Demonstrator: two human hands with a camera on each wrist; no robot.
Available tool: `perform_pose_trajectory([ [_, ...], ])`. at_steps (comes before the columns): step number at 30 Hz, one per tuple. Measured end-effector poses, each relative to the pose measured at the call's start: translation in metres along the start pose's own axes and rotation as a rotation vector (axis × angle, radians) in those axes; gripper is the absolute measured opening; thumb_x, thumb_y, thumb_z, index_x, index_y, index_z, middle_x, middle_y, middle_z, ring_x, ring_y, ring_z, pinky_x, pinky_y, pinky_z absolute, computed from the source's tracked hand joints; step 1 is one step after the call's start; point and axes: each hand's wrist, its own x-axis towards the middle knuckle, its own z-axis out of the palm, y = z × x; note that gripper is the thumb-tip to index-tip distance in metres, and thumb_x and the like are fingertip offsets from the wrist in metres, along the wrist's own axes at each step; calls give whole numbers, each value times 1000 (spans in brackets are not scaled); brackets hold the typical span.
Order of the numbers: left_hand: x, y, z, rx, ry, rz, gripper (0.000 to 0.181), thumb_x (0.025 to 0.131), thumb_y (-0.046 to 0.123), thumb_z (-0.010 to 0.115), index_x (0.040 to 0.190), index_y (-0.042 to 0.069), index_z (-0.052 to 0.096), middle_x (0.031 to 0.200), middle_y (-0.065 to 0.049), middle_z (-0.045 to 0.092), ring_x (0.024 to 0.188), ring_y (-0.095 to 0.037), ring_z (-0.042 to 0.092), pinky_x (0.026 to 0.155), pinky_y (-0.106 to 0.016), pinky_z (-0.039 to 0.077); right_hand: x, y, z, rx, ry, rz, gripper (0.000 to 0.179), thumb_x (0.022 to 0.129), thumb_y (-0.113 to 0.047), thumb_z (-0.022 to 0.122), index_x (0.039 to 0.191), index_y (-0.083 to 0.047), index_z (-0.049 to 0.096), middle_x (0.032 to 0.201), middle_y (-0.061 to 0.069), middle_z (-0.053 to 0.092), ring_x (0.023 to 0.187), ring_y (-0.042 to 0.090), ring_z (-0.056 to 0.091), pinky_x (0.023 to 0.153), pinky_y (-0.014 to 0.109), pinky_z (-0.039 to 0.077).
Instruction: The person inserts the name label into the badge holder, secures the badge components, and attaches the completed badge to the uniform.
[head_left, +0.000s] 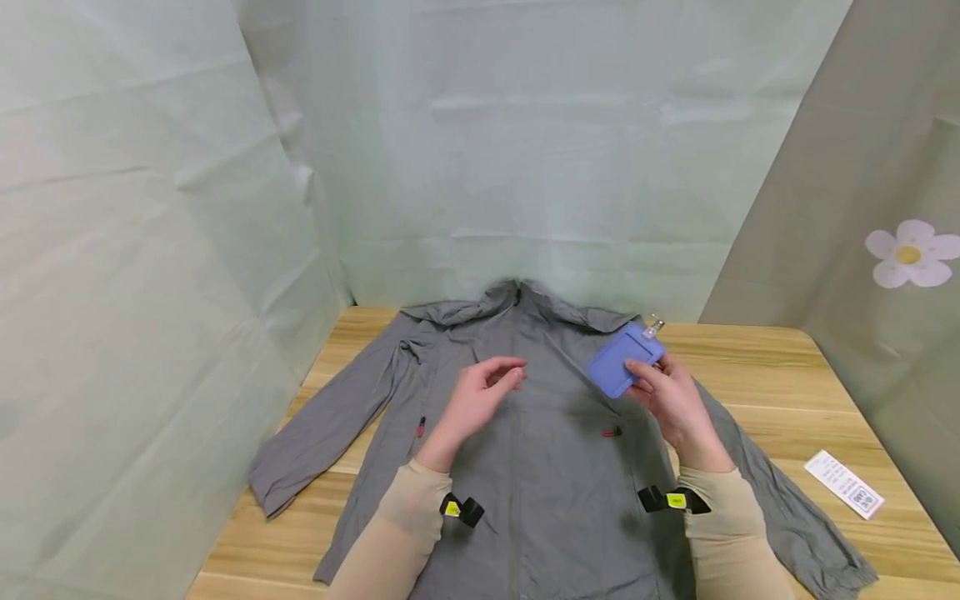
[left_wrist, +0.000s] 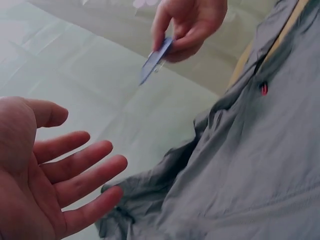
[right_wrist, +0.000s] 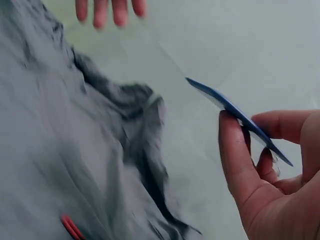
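Here's the right hand [head_left: 669, 398], right of centre in the head view, pinching a blue-violet, flat rectangular badge holder [head_left: 613, 360], thumb across the face that shows there, fingers tucked behind it. And look at the angle: its long axis slants from lower left to upper right, the small silvery metal clip [head_left: 654, 326] at the upper-right end, so the plain lower-left end points towards the middle of the frame. Over to the left hand [head_left: 478, 398], near the centre: nothing in its grasp, fingers loosely bent, and in the left wrist view they fan apart, palm showing. That's the relation to watch! From the left hand the holder lies to the right and slightly higher, a plain gap between them; the right hand is the nearer, already on it. The right wrist view catches the holder almost edge-on, up off the cloth. Below both hands, a grey thin-fabric jacket [head_left: 555, 475] lies spread, collar at upper centre, sleeves running to lower left and lower right, with a red zip pull [head_left: 612, 432] just under the right hand's side. Out at lower right, a white printed rectangular card [head_left: 843, 483] lies on the light wood-grain table [head_left: 765, 367].
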Motion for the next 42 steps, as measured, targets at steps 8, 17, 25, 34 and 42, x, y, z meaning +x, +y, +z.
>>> perform_pose_trajectory([
  [8, 2, -1, 17, -139, -6, -68, 31, 109, 19, 67, 133, 0, 71, 115, -18, 77, 99, -31, 76, 94, -55, 60, -6, 12, 34, 106, 16, 14, 57, 109, -10, 61, 155, 7, 33, 112, -4, 70, 93, 8, 73, 85, 24, 61],
  [17, 2, -6, 29, -257, 2, -149, 32, 108, 18, 68, 128, -6, 71, 110, -24, 76, 96, -41, 75, 88, -57, 61, -6, 29, 61, 185, 49, 35, 52, 106, -3, 63, 151, 6, 38, 111, -2, 70, 91, 7, 72, 84, 22, 60],
  [25, 2, -8, 31, -315, 30, -202, 29, 106, 18, 71, 121, -7, 73, 97, -17, 78, 85, -27, 77, 85, -53, 63, -9, 38, 75, 179, 33, 60, 54, 104, -1, 66, 149, 12, 37, 113, 6, 66, 94, 9, 73, 90, 24, 61],
  [34, 2, -6, 25, -369, 50, -206, 22, 107, 11, 67, 117, -8, 67, 99, -20, 78, 77, -14, 72, 79, -40, 65, -10, 41, 79, 172, 6, 88, 52, 104, -2, 66, 147, 12, 40, 118, 11, 65, 93, 12, 74, 91, 27, 62],
  [42, 2, 3, 10, -431, 123, -216, 22, 107, 11, 66, 119, -7, 65, 96, -13, 77, 79, -14, 74, 84, -45, 64, -13, 34, 69, 270, -127, 51, 24, 111, -13, 57, 127, 3, 53, 103, 4, 71, 86, 12, 74, 88, 30, 63],
])
